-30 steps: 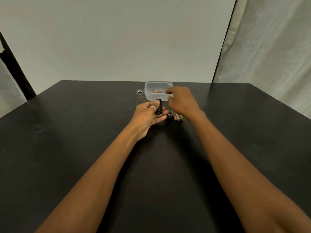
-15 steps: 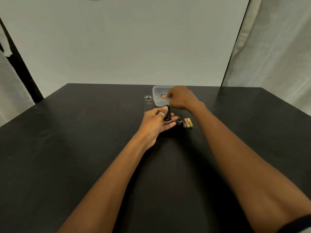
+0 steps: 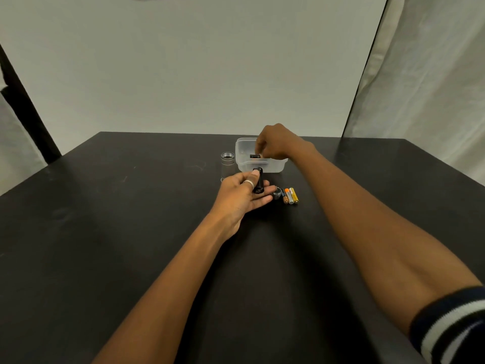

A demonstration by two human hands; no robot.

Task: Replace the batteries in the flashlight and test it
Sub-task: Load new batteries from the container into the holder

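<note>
Across the desk [image 3: 131,232], right hand [image 3: 278,143] fingers [image 3: 260,151] pinch a battery [image 3: 254,156] in the clear tub [image 3: 275,166], reloading apparently underway; left hand [image 3: 241,195] grips the black battery holder [image 3: 258,179] upright. Next: seat it, polarity matched.

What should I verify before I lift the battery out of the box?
1. Right hand pinches the battery inside the box: ok.
2. Which end of the battery is plus: cannot tell, the hand covers one end.
3. Left hand holds the holder upright, thumb against it: ok.
4. Holder slots empty: cannot tell.
5. Three batteries lie on the table beside the cap, outside the box: ok.
6. Tube stands upright left of the box, clear of both hands: ok.
</note>
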